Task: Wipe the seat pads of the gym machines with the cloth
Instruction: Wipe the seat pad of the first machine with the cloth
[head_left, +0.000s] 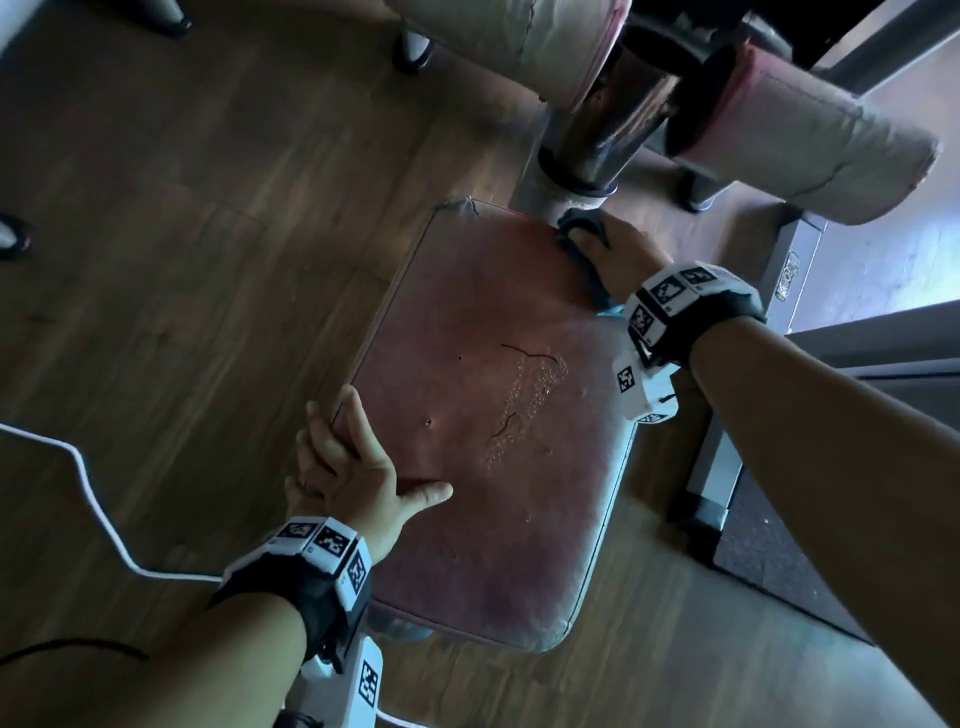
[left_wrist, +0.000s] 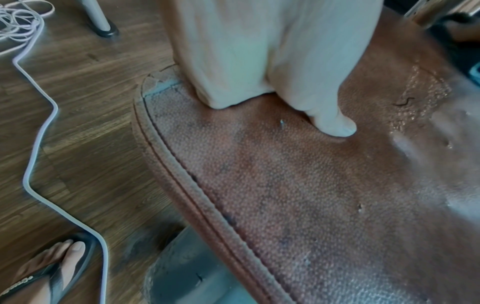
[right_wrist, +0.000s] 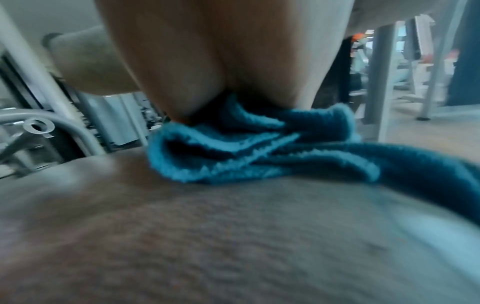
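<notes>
Wiping seat pad (head_left: 483, 415) at its far corner, right hand (head_left: 613, 254) curled around bunched blue cloth (right_wrist: 259, 148); left hand (head_left: 348, 467) bracing near edge, fingers spread flat. Droplets (head_left: 524, 410) mid-pad remaining, judging most of this pad unwiped.

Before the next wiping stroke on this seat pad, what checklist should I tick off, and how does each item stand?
1. Blue cloth held by right hand: ok.
2. Cloth touching the seat pad: ok, at its far corner.
3. Left hand steadying the pad's left edge: ok.
4. Droplet patch mid-pad wiped: not ok.
5. White cable clear of the pad: ok, on the floor.
6. Pad underside: cannot tell.
</notes>
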